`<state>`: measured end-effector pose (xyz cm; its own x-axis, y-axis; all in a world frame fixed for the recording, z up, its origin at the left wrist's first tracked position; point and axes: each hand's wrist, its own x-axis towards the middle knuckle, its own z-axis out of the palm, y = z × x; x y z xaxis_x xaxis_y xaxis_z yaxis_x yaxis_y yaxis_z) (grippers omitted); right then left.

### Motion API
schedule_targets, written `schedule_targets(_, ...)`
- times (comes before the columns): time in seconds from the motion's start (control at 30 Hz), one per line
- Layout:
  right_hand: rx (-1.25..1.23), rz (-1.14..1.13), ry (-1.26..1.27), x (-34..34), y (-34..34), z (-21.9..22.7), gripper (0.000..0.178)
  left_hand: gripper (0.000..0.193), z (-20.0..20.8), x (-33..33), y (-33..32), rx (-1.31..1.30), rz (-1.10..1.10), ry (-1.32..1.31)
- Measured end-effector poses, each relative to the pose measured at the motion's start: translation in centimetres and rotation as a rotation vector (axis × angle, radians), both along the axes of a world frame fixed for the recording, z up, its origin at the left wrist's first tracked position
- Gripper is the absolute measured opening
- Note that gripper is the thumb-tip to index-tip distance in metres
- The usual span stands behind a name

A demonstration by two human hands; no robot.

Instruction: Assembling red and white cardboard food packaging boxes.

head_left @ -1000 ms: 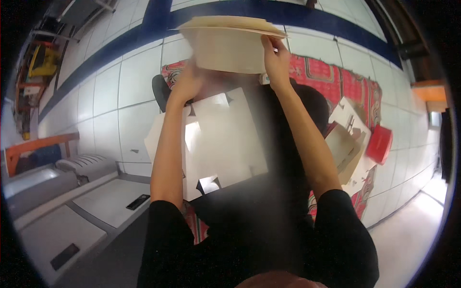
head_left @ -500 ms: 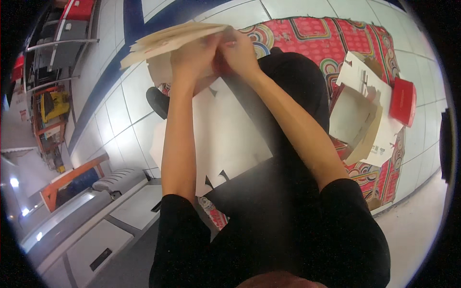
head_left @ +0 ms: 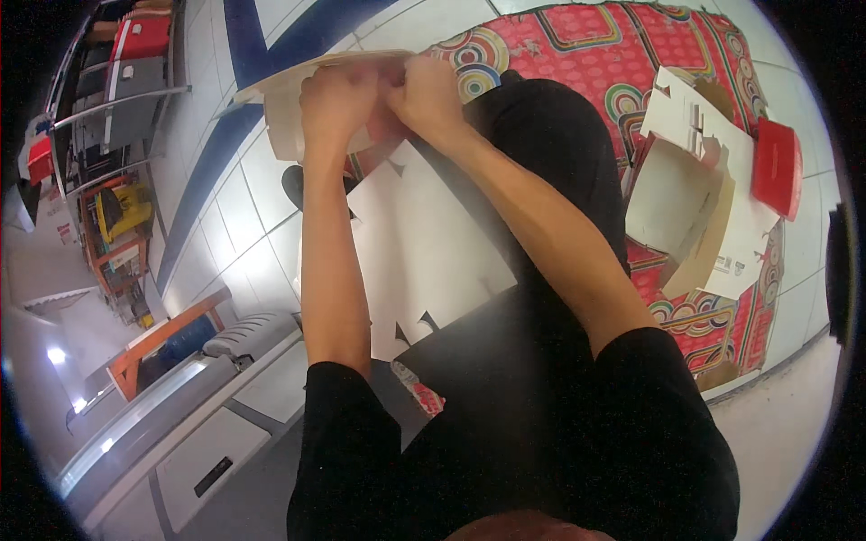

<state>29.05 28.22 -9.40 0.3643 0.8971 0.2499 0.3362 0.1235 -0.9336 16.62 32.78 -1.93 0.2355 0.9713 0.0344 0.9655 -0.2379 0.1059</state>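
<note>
A large white cardboard sheet [head_left: 433, 230] with dark notches along its edges lies across my legs. At its far end, a tan cardboard flap [head_left: 284, 79] stands up, seen nearly edge-on. My left hand [head_left: 338, 104] grips the flap with curled fingers. Close beside it on the right, my right hand [head_left: 431, 97] is closed on the same cardboard, its thumb toward the left hand. Something reddish shows between the two hands, too blurred to name. The fingertips of both hands are partly hidden.
A red patterned mat [head_left: 577, 54] covers the floor ahead and right. On it lie partly folded white cardboard [head_left: 672, 198] and a red box [head_left: 778, 171]. At left stand a grey-and-white cabinet [head_left: 212, 460] and a shelf rack with a yellow item [head_left: 126, 212].
Both hands have shifted slightly left, still gripping the cardboard. The flap, earlier fanned out in several layers, now shows as a thinner, curved edge. The whole view has shifted a little.
</note>
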Motion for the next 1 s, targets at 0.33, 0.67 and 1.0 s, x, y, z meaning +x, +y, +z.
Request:
schedule_targets(0.33,0.052,0.045,0.022,-0.2,-0.5,-0.3,0.029,0.039,0.4,0.7,1.2,-0.108,0.077,0.083)
schedule_targets(0.67,-0.120,0.124,0.021,0.0,0.4,-1.0,0.028,0.050,-0.5,0.7,2.9,-0.209,0.084,0.035)
schedule_targets(1.0,-0.041,0.195,0.221,-1.2,1.9,-4.2,0.036,0.042,-0.8,-2.1,10.3,-0.136,-0.091,0.026)
